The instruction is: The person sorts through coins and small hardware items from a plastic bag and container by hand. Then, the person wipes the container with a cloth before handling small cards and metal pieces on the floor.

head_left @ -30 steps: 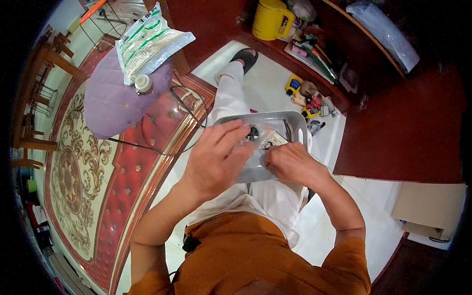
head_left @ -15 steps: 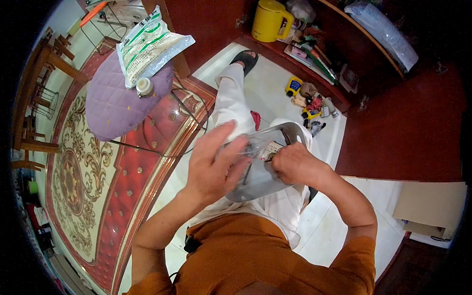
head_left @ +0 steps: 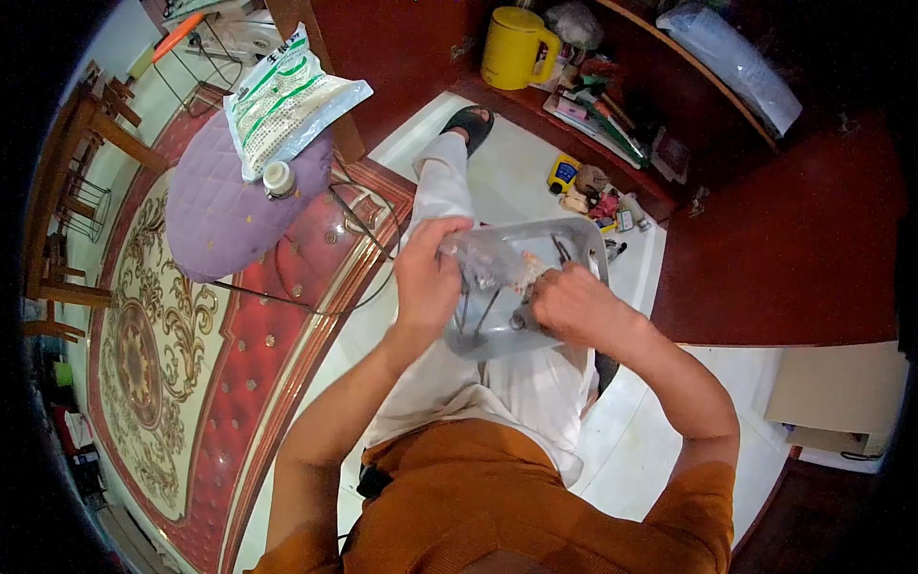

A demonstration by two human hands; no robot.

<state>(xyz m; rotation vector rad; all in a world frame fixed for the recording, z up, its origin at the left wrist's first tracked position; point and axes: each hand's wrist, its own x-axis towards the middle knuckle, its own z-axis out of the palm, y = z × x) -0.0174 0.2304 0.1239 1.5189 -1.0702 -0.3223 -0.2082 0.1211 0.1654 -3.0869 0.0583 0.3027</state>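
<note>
A translucent grey plastic bin (head_left: 512,346) rests on my lap with several thin dark items inside. My left hand (head_left: 428,282) is at the bin's left end, its fingers curled on a crumpled clear plastic bag (head_left: 483,260). Inside the bin's right half, my right hand (head_left: 574,304) is closed on a small packet with red and pale print (head_left: 532,272). Whether the packet and the clear bag are one piece I cannot tell. The fingertips of my right hand are partly hidden.
A purple stool cushion (head_left: 220,210) at left bears a white-green bag (head_left: 287,110) and a small white-capped jar (head_left: 278,179). A yellow kettle (head_left: 512,48) stands in the open cabinet. Small items, including a yellow-blue box (head_left: 564,174), lie on the floor. A black cable (head_left: 316,311) crosses the rug.
The bin has gone from tilted to flatter, so its inside shows more. My left hand has moved from spread fingers to a curled hold at the left end. My right hand stays in the bin.
</note>
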